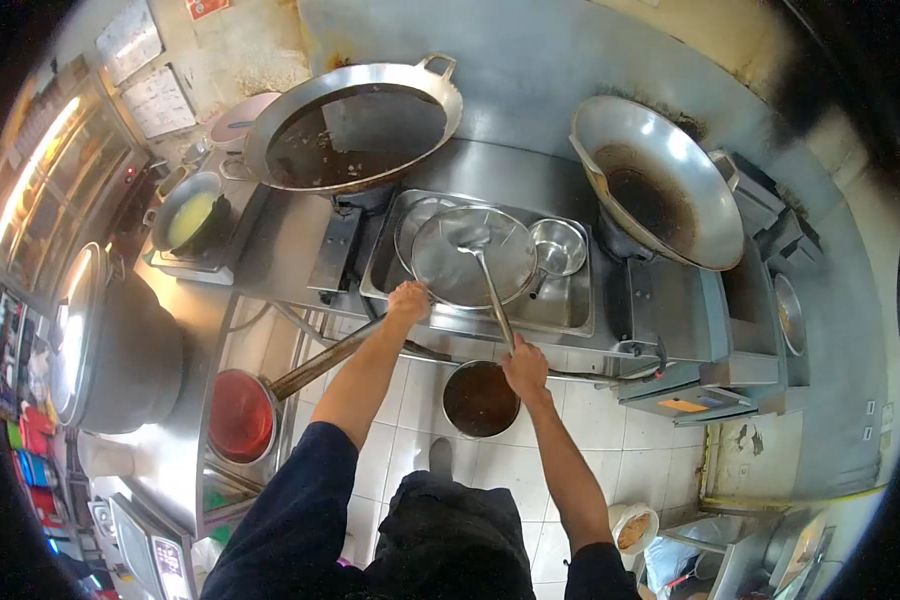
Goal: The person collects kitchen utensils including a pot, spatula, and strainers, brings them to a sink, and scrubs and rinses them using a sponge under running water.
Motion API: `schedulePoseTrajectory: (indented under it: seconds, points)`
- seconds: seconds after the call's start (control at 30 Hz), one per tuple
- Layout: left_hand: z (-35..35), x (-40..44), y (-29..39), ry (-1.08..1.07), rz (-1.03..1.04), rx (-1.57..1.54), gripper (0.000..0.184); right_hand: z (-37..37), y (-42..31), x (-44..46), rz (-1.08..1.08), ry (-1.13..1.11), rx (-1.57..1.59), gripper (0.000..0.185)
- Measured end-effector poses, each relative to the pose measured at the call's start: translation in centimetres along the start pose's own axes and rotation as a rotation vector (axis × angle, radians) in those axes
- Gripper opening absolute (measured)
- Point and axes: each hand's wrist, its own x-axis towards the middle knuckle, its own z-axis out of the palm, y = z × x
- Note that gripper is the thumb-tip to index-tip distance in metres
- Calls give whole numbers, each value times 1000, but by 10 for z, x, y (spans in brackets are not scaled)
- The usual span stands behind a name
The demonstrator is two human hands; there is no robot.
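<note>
Both my hands are in front of me at the edge of a metal tray (582, 300) set into the counter. My left hand (408, 301) is closed at the near left rim of a round, shallow sieve (440, 265), which looks like fine mesh and lies tilted over the tray. My right hand (526, 368) is wrapped around the handle of a ladle (492, 285), whose bowl rests on or just above the sieve. Beside the sieve, a small metal saucepan (560, 247) sits in the tray. Another round metal vessel (415, 225) is partly hidden behind the sieve.
A large wok (450, 105) of dark liquid stands at back left, a browned wok (710, 225) at right. Below the counter are a pot (481, 400) of dark liquid and a red-filled pan (240, 415). A tall stockpot (140, 350) stands left; a white bucket (632, 528) lower right.
</note>
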Motion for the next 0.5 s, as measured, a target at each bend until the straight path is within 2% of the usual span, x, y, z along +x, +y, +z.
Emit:
schedulePoseTrajectory:
  seconds: [0.03, 0.07, 0.1, 0.13, 0.2, 0.27, 0.3, 0.33, 0.4, 0.43, 0.47, 0.5]
  points:
    - [-9, -4, -1, -8, -4, -1, 30, 0, 3, 7, -3, 7, 20, 37]
    - [-27, -15, 0, -103, 41, 90, 37, -2, 4, 14, -1, -1, 20, 37]
    - [-42, -23, 0, -198, 87, 181, 45, -5, 5, 22, 11, -55, 16, 36]
    - [-50, -25, -3, -204, 86, 181, 45, -9, 4, 31, 25, -107, 12, 35]
    - [-64, -30, -16, -320, 104, 174, 66, -23, 1, 42, 87, -172, 0, 38]
    - [-77, -37, -29, -358, 120, 154, 71, -27, 4, 48, 90, -291, 44, 51]
    - [-83, -40, -36, -390, 139, 136, 76, -25, 9, 48, 54, -257, -12, 64]
    - [-88, -42, -47, -396, 138, 139, 76, -29, 9, 47, 56, -262, -9, 64]
    - [-94, -47, -65, -322, 261, 141, 92, -42, 8, 43, 159, -328, 162, 73]
    - [-110, -63, -64, -347, 267, 116, 95, -41, 14, 40, 149, -288, 194, 71]
    - [-109, -66, -71, -354, 267, 116, 95, -41, 20, 35, 154, -293, 196, 71]
    - [-108, -69, -81, -319, 299, 115, 92, -43, 28, 28, 152, -235, 360, 69]
